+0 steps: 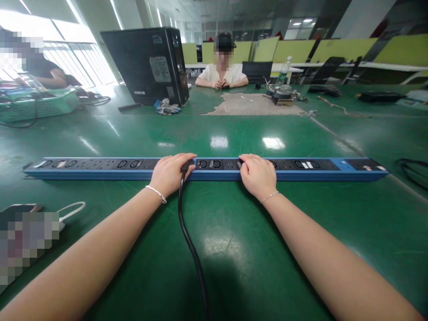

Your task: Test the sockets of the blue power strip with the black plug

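A long blue power strip (217, 175) with a black face and several sockets lies across the green table. My left hand (170, 173) is closed round the black plug (186, 166) of a power cord, over the strip left of its middle. From this plug the black cord (184, 223) hangs toward me and runs out at the bottom. Whether the plug's pins sit in a socket is hidden. Right of the middle, my right hand (259, 176) grips the strip, its fingers over the top and thumb at the near side.
A black computer tower (143, 67) stands at the back left, with work gloves (167, 107) at its foot. A phone (26, 240) lies at left. A person (221, 73) sits opposite, another far left by a green basket (50, 104). A cable (413, 171) lies at right.
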A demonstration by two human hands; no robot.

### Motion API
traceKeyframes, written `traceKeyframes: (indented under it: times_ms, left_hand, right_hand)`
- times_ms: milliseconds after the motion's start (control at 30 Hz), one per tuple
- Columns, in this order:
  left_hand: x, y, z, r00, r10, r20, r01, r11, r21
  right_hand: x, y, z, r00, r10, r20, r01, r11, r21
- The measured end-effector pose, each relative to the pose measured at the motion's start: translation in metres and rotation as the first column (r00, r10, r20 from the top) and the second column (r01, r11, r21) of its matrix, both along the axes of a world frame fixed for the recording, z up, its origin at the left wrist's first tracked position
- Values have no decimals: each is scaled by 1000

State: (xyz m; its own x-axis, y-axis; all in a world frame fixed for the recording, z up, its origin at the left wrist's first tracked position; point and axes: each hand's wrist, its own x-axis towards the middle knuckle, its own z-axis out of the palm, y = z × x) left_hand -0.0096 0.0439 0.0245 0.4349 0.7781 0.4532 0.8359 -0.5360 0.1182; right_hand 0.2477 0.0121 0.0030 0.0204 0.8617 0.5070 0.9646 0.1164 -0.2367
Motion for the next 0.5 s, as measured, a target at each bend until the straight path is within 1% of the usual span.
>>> traceKeyframes:
  times_ms: [67,133,267,500]
  left_hand:
    - [1,1,1,1000,20,-7,-20,1000,-14]
    - [2,0,-1,1000,19,21,-18,1000,-24]
    - [4,-2,-9,995,15,96,-17,1000,21]
    - [5,-3,-14,995,43,90,-47,998,48]
  right_hand:
    - [0,0,0,1000,-3,-1,3,1000,5]
    - [0,0,0,1000,-6,1,6,1000,9]
    - [0,0,0,1000,3,7,-3,1000,4]
    - [1,1,-1,1000,11,6,-11,1000,18]
